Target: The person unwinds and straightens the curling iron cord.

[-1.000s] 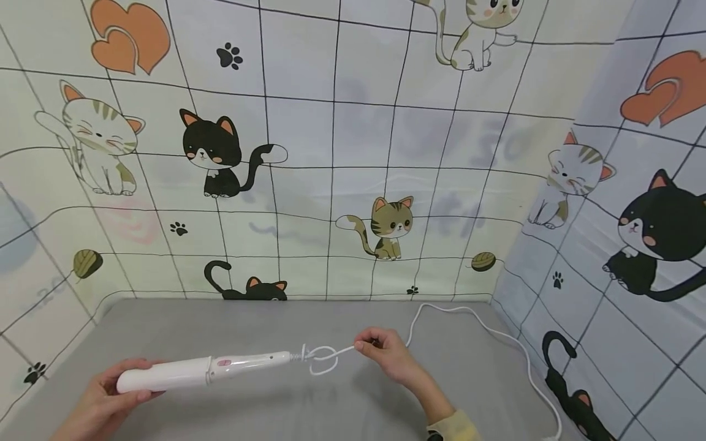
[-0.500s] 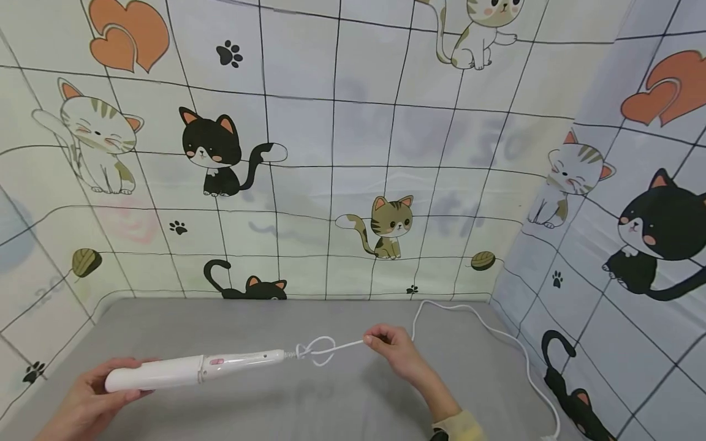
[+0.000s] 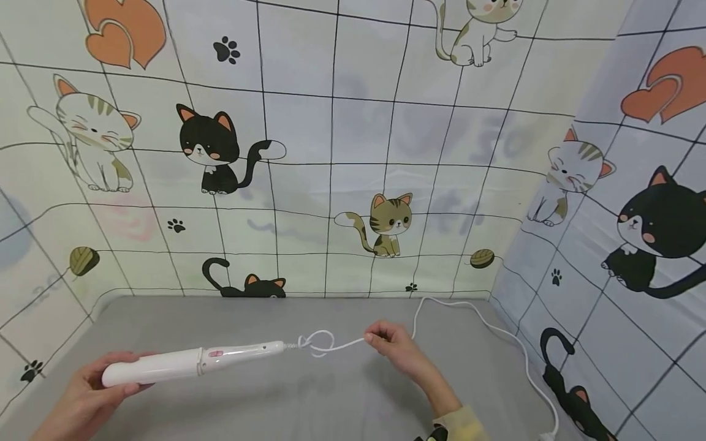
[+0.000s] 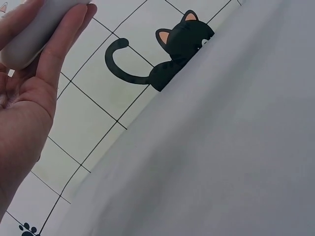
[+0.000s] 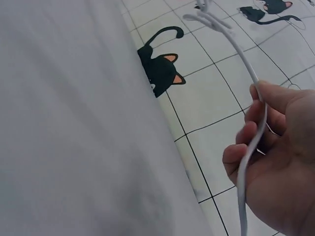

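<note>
A white wand-shaped electric appliance with a small pink switch hangs above the grey surface at left centre in the head view. My left hand grips its thick rounded end; the left wrist view shows fingers and thumb around that end. From the narrow end runs a white cord, which forms a loose knotted loop close to the appliance. Right of this loop, my right hand pinches the cord. In the right wrist view the cord passes between thumb and forefinger and trails down across the curled fingers.
Beyond my right hand the cord lies along the back and right of the grey cloth-covered surface. Its white plug is partly cut off at the bottom edge. Cat-printed fabric walls stand at the back and both sides.
My left hand has shifted left with the appliance, and my right hand slightly right. The stretch of cord between loop and right hand is longer; it now sags a little.
</note>
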`<state>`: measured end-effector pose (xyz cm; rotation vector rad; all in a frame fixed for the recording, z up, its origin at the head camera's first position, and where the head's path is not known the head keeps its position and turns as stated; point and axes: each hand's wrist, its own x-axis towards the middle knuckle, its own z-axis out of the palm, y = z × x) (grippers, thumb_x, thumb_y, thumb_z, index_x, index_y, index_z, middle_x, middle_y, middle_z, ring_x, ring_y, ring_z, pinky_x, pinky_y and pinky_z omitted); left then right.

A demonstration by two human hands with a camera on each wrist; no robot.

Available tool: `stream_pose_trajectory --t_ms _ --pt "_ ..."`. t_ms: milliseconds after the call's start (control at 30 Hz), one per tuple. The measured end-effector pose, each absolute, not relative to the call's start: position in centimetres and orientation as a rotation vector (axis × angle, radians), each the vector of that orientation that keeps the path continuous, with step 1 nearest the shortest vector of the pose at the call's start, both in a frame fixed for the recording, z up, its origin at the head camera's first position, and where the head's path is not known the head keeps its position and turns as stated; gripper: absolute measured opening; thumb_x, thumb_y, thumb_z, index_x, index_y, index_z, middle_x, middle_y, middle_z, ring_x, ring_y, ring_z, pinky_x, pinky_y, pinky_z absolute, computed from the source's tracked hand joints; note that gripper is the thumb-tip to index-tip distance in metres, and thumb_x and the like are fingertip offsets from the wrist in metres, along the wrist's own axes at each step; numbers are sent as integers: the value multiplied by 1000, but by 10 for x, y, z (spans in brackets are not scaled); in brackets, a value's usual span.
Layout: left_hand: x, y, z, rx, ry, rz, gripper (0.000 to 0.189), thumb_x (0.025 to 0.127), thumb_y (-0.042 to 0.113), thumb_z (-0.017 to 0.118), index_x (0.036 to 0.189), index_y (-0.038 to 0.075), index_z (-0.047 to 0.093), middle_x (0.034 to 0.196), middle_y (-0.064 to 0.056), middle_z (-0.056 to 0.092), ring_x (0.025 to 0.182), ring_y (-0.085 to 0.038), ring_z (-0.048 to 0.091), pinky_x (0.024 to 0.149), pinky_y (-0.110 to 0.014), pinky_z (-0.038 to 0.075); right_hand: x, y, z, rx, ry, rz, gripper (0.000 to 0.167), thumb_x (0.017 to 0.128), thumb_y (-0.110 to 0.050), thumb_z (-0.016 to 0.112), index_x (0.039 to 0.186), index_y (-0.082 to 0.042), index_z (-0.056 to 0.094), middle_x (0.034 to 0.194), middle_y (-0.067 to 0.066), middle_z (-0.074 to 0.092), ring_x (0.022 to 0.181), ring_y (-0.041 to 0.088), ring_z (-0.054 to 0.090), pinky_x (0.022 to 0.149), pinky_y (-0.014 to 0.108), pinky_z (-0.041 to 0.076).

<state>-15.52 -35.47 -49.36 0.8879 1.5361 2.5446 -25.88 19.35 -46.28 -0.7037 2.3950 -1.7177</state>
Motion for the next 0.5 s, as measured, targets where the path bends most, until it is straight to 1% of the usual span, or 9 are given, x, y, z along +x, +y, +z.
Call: stream_pose_trajectory --t_ms 100,233,267,367,433,500 --pt "-153 -354 -495 855 1508 2570 62 92 -34 33 136 0 62 137 -12 65 121 -20 62 98 -40 56 -257 190 -464 -803 2354 -1668 23 104 -13 60 105 9 67 88 4 65 77 13 57 67 23 49" --pt "-152 -354 -497 770 1524 2596 62 93 -33 34 135 2 63 135 -10 66 119 -19 64 97 -41 56 -256 184 -464 -844 2338 -1644 24 106 -13 57 107 8 69 98 15 71 90 19 65 80 27 56" --pt "-152 -353 -497 752 1527 2602 62 93 -33 34 135 2 63 135 -10 66 119 -19 64 97 -41 56 -256 183 -463 -838 2345 -1639 24 106 -13 56 108 7 70 101 17 72 93 19 66 83 28 57" --pt "-152 -353 -498 719 1521 2616 61 93 -32 35 135 2 64 134 -10 67 118 -19 64 96 -41 57 -254 179 -460 -840 2354 -1650 22 106 -12 57 109 5 71 105 21 72 98 19 67 88 28 57" --pt "-152 -352 -498 716 1507 2618 61 93 -32 35 134 3 64 133 -10 67 118 -19 64 96 -41 56 -252 176 -457 -833 2342 -1661 21 105 -11 58 110 5 71 108 24 71 100 23 68 90 27 57" --pt "-153 -351 -497 714 1505 2614 61 94 -31 35 134 3 64 133 -9 67 118 -19 64 96 -41 57 -249 173 -453 -822 2328 -1667 20 104 -10 60 111 5 71 109 23 71 101 27 69 89 26 57"
